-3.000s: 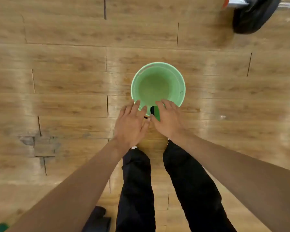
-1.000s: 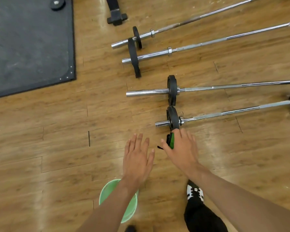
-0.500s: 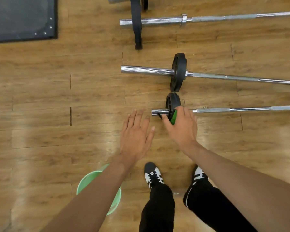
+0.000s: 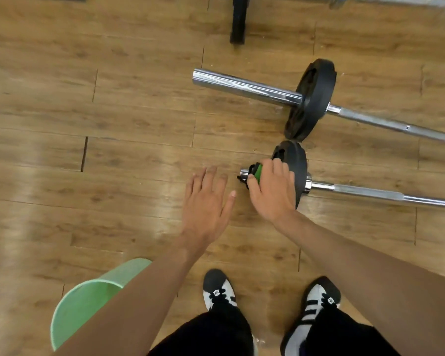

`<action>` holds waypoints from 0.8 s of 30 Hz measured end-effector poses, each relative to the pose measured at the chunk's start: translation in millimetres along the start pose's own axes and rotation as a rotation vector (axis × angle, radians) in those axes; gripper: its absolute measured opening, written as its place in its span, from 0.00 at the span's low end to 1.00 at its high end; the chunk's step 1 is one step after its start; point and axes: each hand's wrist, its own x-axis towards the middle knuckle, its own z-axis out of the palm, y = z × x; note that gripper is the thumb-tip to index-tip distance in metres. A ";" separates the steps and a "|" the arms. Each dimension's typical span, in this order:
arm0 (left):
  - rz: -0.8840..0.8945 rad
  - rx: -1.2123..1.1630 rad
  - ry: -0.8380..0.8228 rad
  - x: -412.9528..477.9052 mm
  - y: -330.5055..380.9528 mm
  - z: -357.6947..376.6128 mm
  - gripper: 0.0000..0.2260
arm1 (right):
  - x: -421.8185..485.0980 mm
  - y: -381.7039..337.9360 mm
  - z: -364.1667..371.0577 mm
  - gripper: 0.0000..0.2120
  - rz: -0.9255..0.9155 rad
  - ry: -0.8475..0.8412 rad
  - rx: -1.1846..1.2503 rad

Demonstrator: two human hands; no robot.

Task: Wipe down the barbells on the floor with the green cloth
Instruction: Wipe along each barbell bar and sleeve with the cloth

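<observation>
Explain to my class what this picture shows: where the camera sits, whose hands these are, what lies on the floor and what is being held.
There is no machine here. A person wears one wide-angle camera on the head, looking down, so you see their own arms, legs and shoes. On the wooden floor lie metal barbells with black plates. A green bucket stands on the left, partly hidden by the forearm. The right hand grips the green cloth at the end of the nearest barbell. A second barbell lies beyond it. The left hand is spread open and holds nothing.
</observation>
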 end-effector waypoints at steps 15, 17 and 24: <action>0.470 0.257 -0.064 114.9 -71.7 63.1 0.33 | 46.7 33.8 107.2 0.32 -0.009 0.132 -0.170; 0.529 0.300 -0.098 123.2 -72.0 63.4 0.33 | 43.2 36.1 116.3 0.37 -0.016 0.214 -0.077; 0.658 0.282 -0.070 150.4 -46.5 60.7 0.31 | 41.5 37.7 145.3 0.29 -0.008 0.274 -0.042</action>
